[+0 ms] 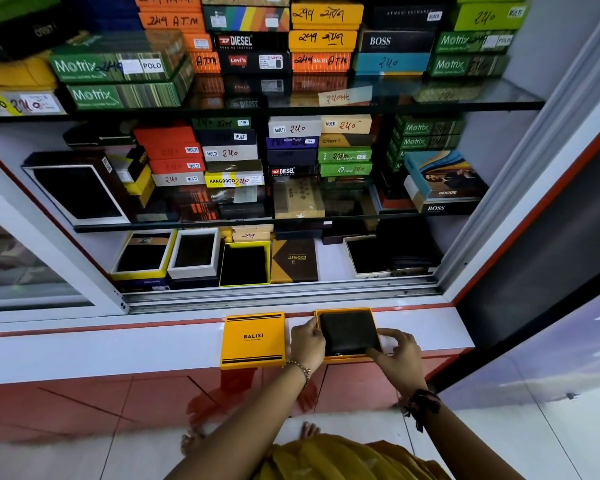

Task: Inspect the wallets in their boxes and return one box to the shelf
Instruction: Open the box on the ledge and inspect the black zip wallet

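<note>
A person stands at a white ledge point(153, 341) in front of a glass shelf case full of wallet boxes. On the ledge sits an open orange cardboard box point(352, 357) with a flat dark brown leather wallet point(349, 332) lying inside it. Just beside it, on the left, lies its orange lid with black stripes and the word BALISI point(253, 339).

The left hand point(307, 342) is at the left side of the open box, fingers curled and pinching the wallet's edge. The right hand point(397, 351) is at the box's front right corner, fingers a little spread, with the tips touching the wallet and the box rim.

I think the looking part is going on now for this 1 box. The lid is off, so closing the box is left to do. Then the box must go back on a shelf, maybe the low shelf point(329, 268) where there is a bare spot
</note>
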A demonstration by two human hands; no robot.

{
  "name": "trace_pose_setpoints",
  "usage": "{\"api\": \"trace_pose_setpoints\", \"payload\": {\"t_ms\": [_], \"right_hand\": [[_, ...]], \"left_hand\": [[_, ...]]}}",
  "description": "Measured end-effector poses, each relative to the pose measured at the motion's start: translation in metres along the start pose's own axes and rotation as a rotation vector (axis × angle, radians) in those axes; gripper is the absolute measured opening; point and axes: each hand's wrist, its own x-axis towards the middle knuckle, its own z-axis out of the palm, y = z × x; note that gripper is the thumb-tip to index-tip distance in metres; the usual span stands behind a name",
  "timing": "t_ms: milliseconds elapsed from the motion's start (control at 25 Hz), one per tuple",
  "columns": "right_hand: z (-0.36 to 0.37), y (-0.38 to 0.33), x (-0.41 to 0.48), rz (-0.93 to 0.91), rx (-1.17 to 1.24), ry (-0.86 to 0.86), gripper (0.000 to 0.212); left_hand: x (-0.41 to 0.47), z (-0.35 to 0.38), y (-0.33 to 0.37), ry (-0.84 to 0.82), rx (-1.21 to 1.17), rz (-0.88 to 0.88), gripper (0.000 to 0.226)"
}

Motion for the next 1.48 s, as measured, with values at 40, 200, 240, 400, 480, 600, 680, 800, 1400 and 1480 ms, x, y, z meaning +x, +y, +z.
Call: {"api": "trace_pose_setpoints", "payload": {"t_ms": [40, 200, 240, 400, 480, 600, 680, 800, 1400, 1480], "right_hand": [[-0.002, 0.001, 0.002, -0.025, -0.073, 0.010, 0.050], [-0.016, -0.008, 0.002, -0.235, -0.431, 0.081, 0.063], [-0.019, -0.010, 0.001, -0.285, -0.502, 0.111, 0.063], [-0.025, -0.024, -0.001, -0.296, -0.330, 0.097, 0.045], [-0.027, -0.040, 0.000, -0.231, -0.053, -0.080, 0.032], [-0.031, -0.050, 0.004, -0.191, 0.255, -0.163, 0.018], [-0.037, -0.054, 0.003, -0.170, 0.426, -0.177, 0.018], [-0.044, -0.060, 0.001, -0.172, 0.561, -0.224, 0.018], [-0.060, -0.109, -0.022, 0.013, 0.430, -0.490, 0.026], [-0.078, -0.105, -0.015, 0.002, 0.462, -0.361, 0.024]], "left_hand": [[0.000, -0.001, 0.001, -0.010, 0.009, 0.004, 0.034], [0.002, -0.007, 0.003, -0.035, 0.016, 0.013, 0.033], [0.001, -0.009, 0.004, -0.026, -0.022, 0.003, 0.032], [-0.004, -0.019, 0.018, -0.050, -0.118, -0.069, 0.032], [-0.008, -0.027, 0.028, -0.126, -0.118, -0.107, 0.035], [-0.014, -0.038, 0.035, -0.232, -0.210, -0.108, 0.023], [-0.015, -0.045, 0.031, -0.267, -0.267, -0.074, 0.022], [-0.012, -0.054, 0.025, -0.267, -0.270, -0.048, 0.040], [-0.013, -0.060, 0.027, -0.078, -0.430, 0.053, 0.028], [-0.013, -0.068, 0.022, -0.074, -0.451, -0.002, 0.025]]}}
